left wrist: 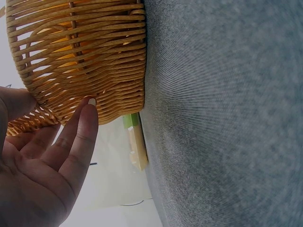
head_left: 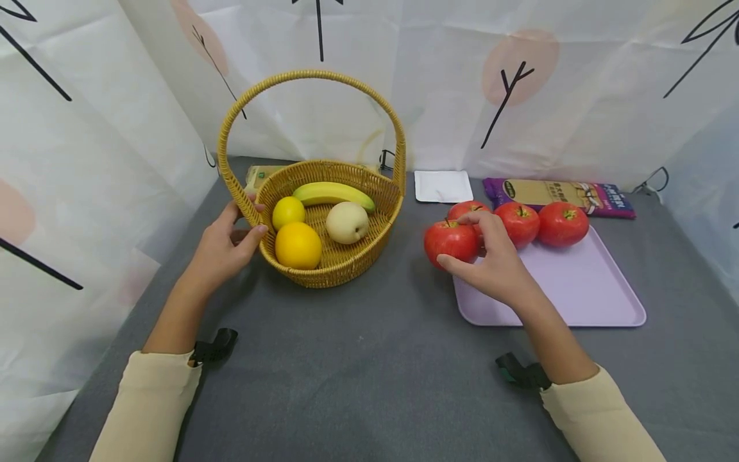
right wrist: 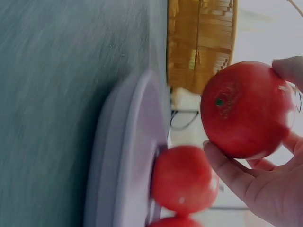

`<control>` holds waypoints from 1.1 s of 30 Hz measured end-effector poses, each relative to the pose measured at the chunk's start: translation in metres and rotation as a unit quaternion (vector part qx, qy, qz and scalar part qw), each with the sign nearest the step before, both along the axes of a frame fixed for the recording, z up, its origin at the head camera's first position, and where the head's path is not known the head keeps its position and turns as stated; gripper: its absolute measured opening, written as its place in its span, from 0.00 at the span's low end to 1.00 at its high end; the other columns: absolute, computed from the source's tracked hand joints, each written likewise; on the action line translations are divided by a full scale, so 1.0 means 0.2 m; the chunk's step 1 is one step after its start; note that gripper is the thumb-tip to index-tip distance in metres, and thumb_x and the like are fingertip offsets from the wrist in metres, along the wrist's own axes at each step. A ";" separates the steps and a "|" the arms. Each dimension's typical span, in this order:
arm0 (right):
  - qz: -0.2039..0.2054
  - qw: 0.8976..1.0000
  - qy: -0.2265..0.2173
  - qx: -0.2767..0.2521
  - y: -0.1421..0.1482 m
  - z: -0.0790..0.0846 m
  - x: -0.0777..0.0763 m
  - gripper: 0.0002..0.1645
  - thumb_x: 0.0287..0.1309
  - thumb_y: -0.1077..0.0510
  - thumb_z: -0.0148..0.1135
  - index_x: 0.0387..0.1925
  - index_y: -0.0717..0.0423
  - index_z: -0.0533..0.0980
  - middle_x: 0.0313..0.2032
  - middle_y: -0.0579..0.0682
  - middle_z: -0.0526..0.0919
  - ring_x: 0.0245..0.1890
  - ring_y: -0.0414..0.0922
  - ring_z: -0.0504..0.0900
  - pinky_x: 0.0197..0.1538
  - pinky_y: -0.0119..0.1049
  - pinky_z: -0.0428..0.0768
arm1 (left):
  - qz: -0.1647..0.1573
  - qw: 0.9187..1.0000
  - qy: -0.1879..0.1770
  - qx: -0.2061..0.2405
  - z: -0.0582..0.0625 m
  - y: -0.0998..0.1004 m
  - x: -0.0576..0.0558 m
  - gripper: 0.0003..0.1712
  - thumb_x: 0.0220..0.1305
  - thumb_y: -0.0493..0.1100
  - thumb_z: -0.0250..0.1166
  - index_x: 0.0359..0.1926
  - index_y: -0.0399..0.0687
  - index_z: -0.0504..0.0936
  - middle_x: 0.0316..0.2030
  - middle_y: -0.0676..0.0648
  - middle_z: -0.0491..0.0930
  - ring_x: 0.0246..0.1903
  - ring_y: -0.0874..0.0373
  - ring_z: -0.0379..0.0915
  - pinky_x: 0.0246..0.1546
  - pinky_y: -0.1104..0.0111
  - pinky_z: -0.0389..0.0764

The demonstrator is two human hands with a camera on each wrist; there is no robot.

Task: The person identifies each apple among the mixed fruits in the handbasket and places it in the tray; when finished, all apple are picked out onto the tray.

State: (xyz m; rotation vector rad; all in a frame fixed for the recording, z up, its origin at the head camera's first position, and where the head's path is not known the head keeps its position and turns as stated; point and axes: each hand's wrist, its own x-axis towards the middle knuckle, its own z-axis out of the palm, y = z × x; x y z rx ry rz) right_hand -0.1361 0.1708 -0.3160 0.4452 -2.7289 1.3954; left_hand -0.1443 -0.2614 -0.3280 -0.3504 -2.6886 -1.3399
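Note:
My left hand [head_left: 222, 247] holds the yellow wicker basket [head_left: 346, 273] at its left side, where the handle meets the rim. In the left wrist view its fingers [left wrist: 86, 137] lie against the woven wall. Inside the basket are a banana [head_left: 335, 194], a pale pear [head_left: 347, 222], an orange [head_left: 298, 246] and a smaller yellow fruit [head_left: 288, 212]. My right hand [head_left: 496, 263] grips a red apple [head_left: 447, 244], raised over the left edge of the lilac tray [head_left: 577, 289]. Three more red apples [head_left: 562, 224] sit along the tray's back edge; one is partly hidden.
Behind the tray lies a purple and gold packet [head_left: 560, 194]. A white square packet [head_left: 443, 187] is to its left, near the back curtain [head_left: 439, 83]. Another packet [head_left: 262, 173] shows partly behind the basket. Grey cloth [head_left: 346, 372] covers the table.

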 end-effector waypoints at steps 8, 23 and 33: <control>-0.012 0.990 0.014 0.140 0.14 -0.02 0.03 0.38 0.53 0.46 0.76 0.55 0.59 0.66 0.55 0.59 0.68 0.56 0.58 0.69 0.50 0.61 0.79 | 0.002 1.000 0.001 -0.002 0.00 -0.01 0.00 0.36 0.75 0.43 0.57 0.77 0.44 0.54 0.67 0.39 0.69 0.53 0.37 0.79 0.40 0.85 0.73; 0.125 0.968 -0.073 0.203 0.31 0.14 0.07 0.25 0.50 0.51 0.79 0.47 0.51 0.76 0.45 0.50 0.75 0.50 0.49 0.73 0.45 0.47 0.84 | 0.007 1.000 -0.003 -0.014 0.01 -0.01 -0.01 0.36 0.75 0.45 0.57 0.77 0.44 0.54 0.67 0.40 0.69 0.54 0.38 0.78 0.43 0.79 0.77; 0.082 0.970 -0.009 0.227 0.28 0.10 0.04 0.23 0.50 0.60 0.78 0.47 0.55 0.76 0.48 0.53 0.74 0.49 0.51 0.75 0.46 0.54 0.83 | 0.008 1.000 -0.006 -0.015 0.01 -0.01 0.00 0.36 0.75 0.44 0.57 0.78 0.45 0.53 0.67 0.40 0.69 0.53 0.37 0.79 0.41 0.81 0.76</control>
